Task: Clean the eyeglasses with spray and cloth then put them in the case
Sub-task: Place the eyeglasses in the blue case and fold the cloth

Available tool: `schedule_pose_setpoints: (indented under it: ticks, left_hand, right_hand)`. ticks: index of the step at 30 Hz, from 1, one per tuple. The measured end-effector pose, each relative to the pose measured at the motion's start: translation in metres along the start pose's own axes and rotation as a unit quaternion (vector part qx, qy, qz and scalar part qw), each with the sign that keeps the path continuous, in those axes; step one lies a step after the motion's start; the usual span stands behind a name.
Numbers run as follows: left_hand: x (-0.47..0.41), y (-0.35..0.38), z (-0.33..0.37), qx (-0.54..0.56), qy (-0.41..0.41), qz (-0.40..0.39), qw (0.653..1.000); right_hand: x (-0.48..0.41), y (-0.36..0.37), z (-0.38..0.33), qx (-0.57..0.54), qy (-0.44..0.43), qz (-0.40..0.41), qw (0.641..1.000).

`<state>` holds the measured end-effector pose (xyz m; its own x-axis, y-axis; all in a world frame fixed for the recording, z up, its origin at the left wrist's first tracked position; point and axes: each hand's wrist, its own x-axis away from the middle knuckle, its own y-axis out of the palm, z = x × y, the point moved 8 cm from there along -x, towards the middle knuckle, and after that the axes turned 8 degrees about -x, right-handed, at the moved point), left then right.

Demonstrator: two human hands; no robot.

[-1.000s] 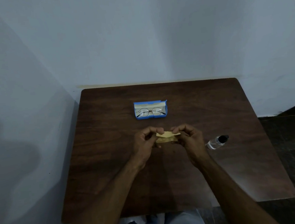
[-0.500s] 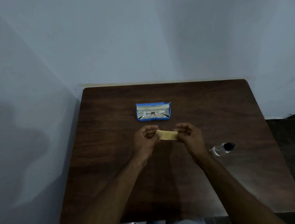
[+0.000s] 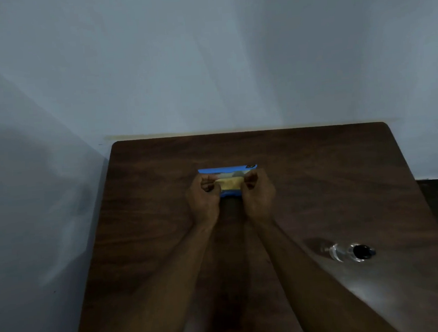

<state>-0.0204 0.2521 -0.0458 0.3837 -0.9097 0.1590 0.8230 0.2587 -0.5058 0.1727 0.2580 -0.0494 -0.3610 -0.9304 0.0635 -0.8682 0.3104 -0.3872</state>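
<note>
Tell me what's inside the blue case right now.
A yellow cloth, pinched by the left hand and right hand, covers the case opening. Whatever lies beneath it is hidden.

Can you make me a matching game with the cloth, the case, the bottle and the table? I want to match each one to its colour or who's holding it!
Things:
1. cloth
2. case
3. bottle
4. table

Clues:
A. dark brown wood
B. blue
C. clear, with a black cap
D. yellow, pinched between the left hand and the right hand

Pairs: 1-D, 2-B, 3-C, 4-A
</note>
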Motion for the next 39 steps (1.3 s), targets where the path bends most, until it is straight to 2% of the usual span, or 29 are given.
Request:
schedule_pose_setpoints:
  ticks: [3, 6, 9, 17, 25, 27, 32, 35, 37, 39]
  left_hand:
    - [0.001, 0.005, -0.005, -0.039, 0.032, 0.027, 0.998]
    - [0.004, 0.007, 0.001, -0.081, 0.076, 0.047, 0.993]
    - [0.004, 0.008, 0.007, -0.123, 0.115, 0.052, 0.984]
    - [-0.008, 0.017, -0.003, -0.256, 0.097, -0.051, 0.96]
    - [-0.005, 0.023, 0.001, -0.359, 0.173, -0.081, 0.914]
    - [0.001, 0.022, 0.004, -0.355, 0.203, -0.083, 0.909]
    - [0.012, 0.003, 0.015, -0.258, 0.25, -0.011, 0.933]
    - [0.02, -0.021, 0.013, -0.149, 0.171, 0.053, 0.972]
    - [0.013, -0.039, -0.005, -0.059, 0.045, 0.107, 0.991]
    - [-0.003, -0.044, -0.03, -0.001, -0.094, 0.122, 0.988]
  right_hand:
    - [0.002, 0.008, 0.003, 0.063, -0.054, -0.005, 0.997]
    - [0.007, 0.014, 0.006, 0.098, -0.076, -0.024, 0.992]
    - [0.008, 0.018, 0.002, 0.112, -0.133, -0.03, 0.984]
    - [0.013, 0.026, 0.004, 0.169, -0.157, -0.083, 0.97]
    - [0.02, 0.024, -0.001, 0.21, -0.185, -0.089, 0.956]
    - [0.024, 0.022, -0.002, 0.217, -0.189, -0.091, 0.953]
    - [0.032, 0.011, -0.014, 0.179, -0.234, -0.063, 0.953]
    - [0.032, -0.019, -0.021, 0.127, -0.216, 0.029, 0.968]
    - [0.024, -0.047, -0.015, 0.069, -0.124, 0.123, 0.982]
    - [0.014, -0.063, 0.001, -0.02, 0.012, 0.179, 0.984]
